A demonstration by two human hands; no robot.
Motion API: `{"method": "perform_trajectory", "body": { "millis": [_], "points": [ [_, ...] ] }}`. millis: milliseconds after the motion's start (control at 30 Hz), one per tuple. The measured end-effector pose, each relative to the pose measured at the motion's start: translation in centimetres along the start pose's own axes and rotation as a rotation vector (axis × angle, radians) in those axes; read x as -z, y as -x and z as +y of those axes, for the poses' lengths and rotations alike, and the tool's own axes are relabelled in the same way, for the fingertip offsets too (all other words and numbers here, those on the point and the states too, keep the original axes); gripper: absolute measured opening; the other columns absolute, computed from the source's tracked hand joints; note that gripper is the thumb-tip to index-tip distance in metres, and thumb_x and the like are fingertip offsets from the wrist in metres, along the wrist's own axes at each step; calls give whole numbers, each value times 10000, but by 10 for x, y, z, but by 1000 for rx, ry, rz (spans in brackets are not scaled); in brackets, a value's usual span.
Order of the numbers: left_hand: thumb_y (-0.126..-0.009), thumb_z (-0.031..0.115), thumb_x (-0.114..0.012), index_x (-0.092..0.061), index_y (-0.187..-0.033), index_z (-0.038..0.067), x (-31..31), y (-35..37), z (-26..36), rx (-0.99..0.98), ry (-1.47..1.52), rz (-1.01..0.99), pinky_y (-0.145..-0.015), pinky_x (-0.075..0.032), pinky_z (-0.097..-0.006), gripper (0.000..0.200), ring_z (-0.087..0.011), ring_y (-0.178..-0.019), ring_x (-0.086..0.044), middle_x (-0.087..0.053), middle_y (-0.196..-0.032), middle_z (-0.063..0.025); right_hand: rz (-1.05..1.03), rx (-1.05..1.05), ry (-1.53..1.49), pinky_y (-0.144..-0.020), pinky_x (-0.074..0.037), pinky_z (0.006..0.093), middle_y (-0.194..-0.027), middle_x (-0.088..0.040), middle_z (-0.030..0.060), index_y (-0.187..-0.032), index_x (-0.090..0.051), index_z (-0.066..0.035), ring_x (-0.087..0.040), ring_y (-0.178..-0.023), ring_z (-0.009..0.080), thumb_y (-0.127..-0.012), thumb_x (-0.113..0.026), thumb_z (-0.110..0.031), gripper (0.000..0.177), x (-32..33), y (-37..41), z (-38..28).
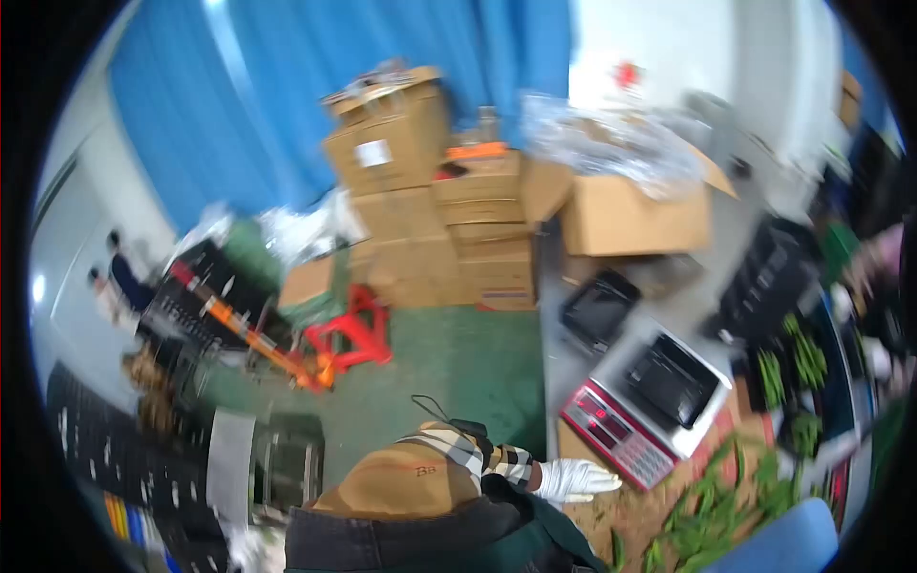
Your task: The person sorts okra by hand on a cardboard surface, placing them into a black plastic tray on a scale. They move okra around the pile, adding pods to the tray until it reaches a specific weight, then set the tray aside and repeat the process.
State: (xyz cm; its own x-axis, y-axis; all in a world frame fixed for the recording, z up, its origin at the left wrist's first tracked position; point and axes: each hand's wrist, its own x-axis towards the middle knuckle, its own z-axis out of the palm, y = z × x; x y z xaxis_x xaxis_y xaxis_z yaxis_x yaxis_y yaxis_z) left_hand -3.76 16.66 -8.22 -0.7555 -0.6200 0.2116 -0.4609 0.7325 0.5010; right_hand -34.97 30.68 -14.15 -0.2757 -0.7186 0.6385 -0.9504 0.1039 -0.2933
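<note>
My left hand (578, 478), in a white glove, reaches in from a brown and plaid sleeve. Its fingers are stretched out towards the right, with no held object visible. Close to the fingertips stands a red and white digital scale (621, 441), with a black tray (671, 380) on its platform. Loose long green vegetables (712, 516), which look like peppers, are spread on a brown surface to the lower right of the hand. My right hand is out of the picture.
A second black tray (600, 307) lies behind the scale. More black trays, some with green vegetables (805, 353), stand at the right near another person's arm (884, 256). An open carton (635, 218), stacked boxes (396, 143) and a red-orange pallet jack (349, 329) are farther back. A smooth blue shape (788, 544) sits low right.
</note>
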Motion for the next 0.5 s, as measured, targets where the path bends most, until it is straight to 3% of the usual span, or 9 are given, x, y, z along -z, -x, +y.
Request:
{"method": "perform_trajectory", "body": {
  "millis": [33, 200, 333, 467, 500],
  "points": [
    [-1024, 288, -486, -321, -1585, 50, 1, -11, -23, 113, -55, 42, -1136, -409, -440, 632, -339, -1359, -491, -458, -1536, -168, -61, 55, -95, -1000, -503, 472, -1346, -623, 219, -1401, -582, -17, -607, -1199, 391, -1001, -609, -280, 479, -29, -28, -15],
    [-970, 264, -550, -319, -1576, 47, 26, 97, 4, 550, -160, 93, -1048, -465, -449, 684, -355, -1277, -547, -495, -1480, -196, -293, 304, -438, -982, -511, 466, -1326, -635, 219, -1391, -588, -13, -621, -1169, 384, -993, -617, -289, 486, -76, -86, -112],
    [-930, 241, -599, -363, -1539, 42, 9, 120, -7, 664, -157, 34, -935, -518, -467, 683, -360, -1120, -615, -571, -1354, -195, -435, 403, -571, -967, -518, 461, -1309, -644, 219, -1384, -592, -9, -633, -1145, 379, -986, -623, -297, 492, -103, -97, -167],
    [-922, 251, -612, -412, -1517, 51, 5, 148, 1, 665, -73, 36, -955, -516, -455, 659, -345, -1144, -616, -575, -1388, -169, -557, 472, -630, -953, -525, 456, -1293, -653, 218, -1376, -597, -6, -644, -1121, 374, -980, -630, -304, 498, -102, -89, -221],
    [-925, 255, -614, -445, -1491, 55, 16, 127, -18, 662, -41, 39, -936, -524, -461, 624, -345, -1132, -620, -572, -1408, -150, -580, 491, -638, -949, -527, 455, -1288, -655, 218, -1375, -598, -5, -647, -1115, 373, -978, -631, -306, 499, -111, -92, -230]
  ]
}}
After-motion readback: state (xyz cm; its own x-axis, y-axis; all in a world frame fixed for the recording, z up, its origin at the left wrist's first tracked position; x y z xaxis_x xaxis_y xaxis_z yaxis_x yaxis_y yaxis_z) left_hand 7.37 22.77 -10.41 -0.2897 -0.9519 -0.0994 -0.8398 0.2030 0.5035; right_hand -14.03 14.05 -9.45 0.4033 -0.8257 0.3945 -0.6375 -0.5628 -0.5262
